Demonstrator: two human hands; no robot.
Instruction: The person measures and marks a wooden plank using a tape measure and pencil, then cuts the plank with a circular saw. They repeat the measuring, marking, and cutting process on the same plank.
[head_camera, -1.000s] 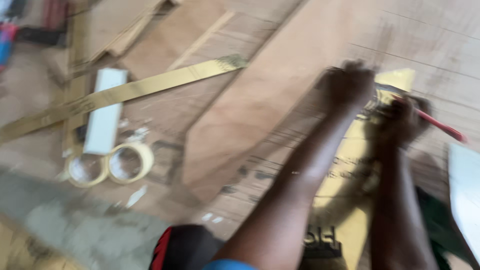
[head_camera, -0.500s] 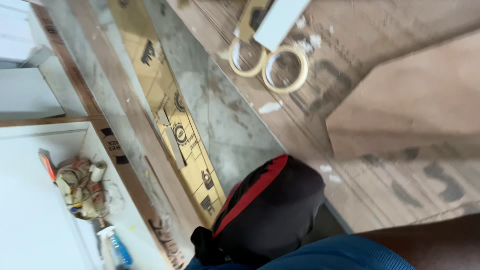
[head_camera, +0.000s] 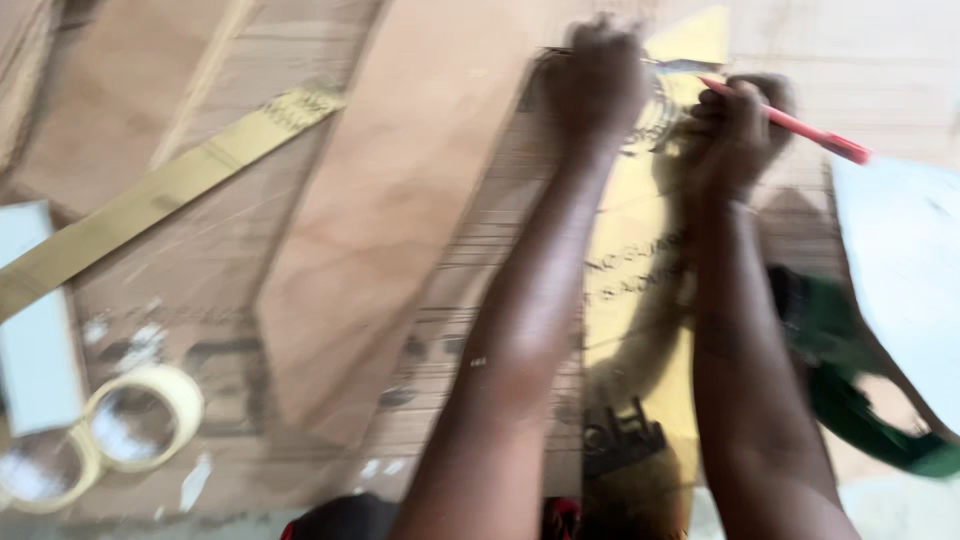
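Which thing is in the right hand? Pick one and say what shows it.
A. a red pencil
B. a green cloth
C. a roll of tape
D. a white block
A: the right hand is closed around a red pencil, whose end sticks out to the right above the gold strip, while the tape rolls lie far off at the lower left.

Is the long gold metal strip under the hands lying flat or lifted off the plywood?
Flat: the long gold metal strip lies along the plywood sheet, the left hand pressing its far end.
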